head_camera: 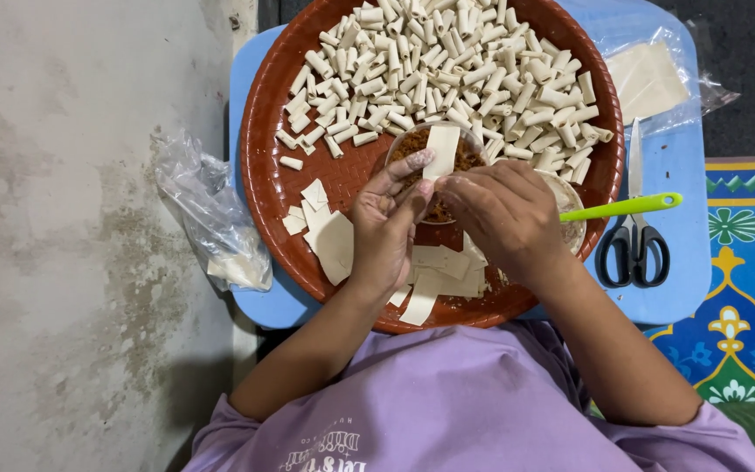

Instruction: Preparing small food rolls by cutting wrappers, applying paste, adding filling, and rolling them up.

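At your far left a crumpled clear plastic bag lies on the grey floor, just beside the blue table. On that table sits the round brown woven tray, with flat cut pastry pieces lying near your left wrist. Your left hand pinches the lower end of a pale pastry strip between thumb and fingertips; the strip is cream-coloured, thin, rectangular and stands upright over a clear cup of brown crumbly filling. Your right hand curls in beside it, fingers drawn together at the strip's base. Beyond your hands a heap of small rolled pastry tubes fills the tray's far half. To the right, a green handle sticks out of a bowl, and black-handled scissors lie on the table.
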